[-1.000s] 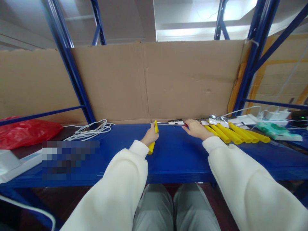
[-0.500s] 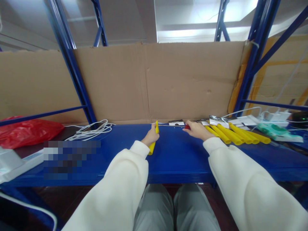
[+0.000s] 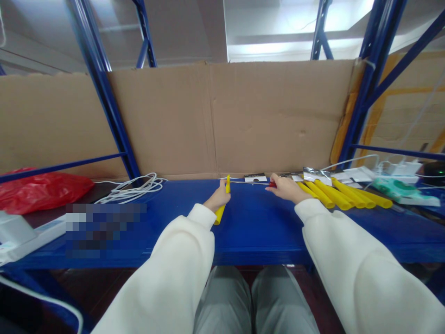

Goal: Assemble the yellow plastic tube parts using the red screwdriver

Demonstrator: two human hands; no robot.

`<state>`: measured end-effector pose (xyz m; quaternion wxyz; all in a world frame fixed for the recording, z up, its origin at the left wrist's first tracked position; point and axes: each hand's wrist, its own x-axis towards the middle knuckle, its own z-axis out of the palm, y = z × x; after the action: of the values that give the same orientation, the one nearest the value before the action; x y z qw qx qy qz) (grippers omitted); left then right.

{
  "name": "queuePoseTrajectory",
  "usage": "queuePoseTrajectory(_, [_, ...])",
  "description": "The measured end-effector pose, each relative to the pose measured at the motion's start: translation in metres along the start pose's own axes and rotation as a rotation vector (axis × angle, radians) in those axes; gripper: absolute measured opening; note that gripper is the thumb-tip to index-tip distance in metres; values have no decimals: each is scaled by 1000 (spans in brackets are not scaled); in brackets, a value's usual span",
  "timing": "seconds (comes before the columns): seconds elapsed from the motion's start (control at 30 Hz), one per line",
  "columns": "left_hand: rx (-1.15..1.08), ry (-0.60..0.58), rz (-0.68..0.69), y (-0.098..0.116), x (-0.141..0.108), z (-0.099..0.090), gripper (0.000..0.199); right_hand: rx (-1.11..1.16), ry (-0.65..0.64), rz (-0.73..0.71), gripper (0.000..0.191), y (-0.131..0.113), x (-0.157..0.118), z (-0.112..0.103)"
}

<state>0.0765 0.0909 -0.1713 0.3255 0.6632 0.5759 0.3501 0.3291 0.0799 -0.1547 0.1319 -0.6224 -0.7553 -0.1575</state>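
My left hand (image 3: 218, 197) is closed around a yellow tube (image 3: 220, 215), whose narrower upper end shows above the fingers. To the right, my right hand (image 3: 285, 189) grips the red handle (image 3: 272, 184) of a thin tool. The tool's metal shaft (image 3: 252, 183) points left toward the top of the tube; whether its tip touches the tube cannot be made out. A small black-and-white card (image 3: 255, 177) lies just behind the shaft. Several more yellow tubes (image 3: 333, 195) lie side by side, right of my right hand.
Blue shelf top (image 3: 259, 232) with a cardboard panel (image 3: 278, 120) behind it. At left are coiled white cable (image 3: 139, 188), a red plastic bag (image 3: 45, 190) and a white power strip (image 3: 31, 241). At right lie a silvery packet (image 3: 316, 175) and a green-and-white item (image 3: 399, 190).
The view has shifted very slightly. Both hands keep their holds, and nothing else has visibly moved.
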Motion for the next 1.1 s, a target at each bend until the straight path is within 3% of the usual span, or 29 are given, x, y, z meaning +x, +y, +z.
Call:
queuePoseTrajectory(0.27, [-41, -91, -60, 1, 0, -7, 57, 38, 0, -83, 25, 1, 2, 5])
queuePoseTrajectory(0.4, [-108, -120, -79, 2, -1, -9, 54, 16, 10, -56, 21, 0, -2, 2])
queuePoseTrajectory(0.63, [-130, -102, -83, 1, 0, -9, 53, 71, -21, -30, 30, -6, -2, 1])
queuePoseTrajectory(0.83, [-80, -105, -81, 1, -1, -10, 54, 39, 29, -40, 30, -3, -1, 4])
queuePoseTrajectory(1.1, [-36, -53, -66, 1, 0, -10, 57, 92, -60, -51, 30, -12, -5, 3])
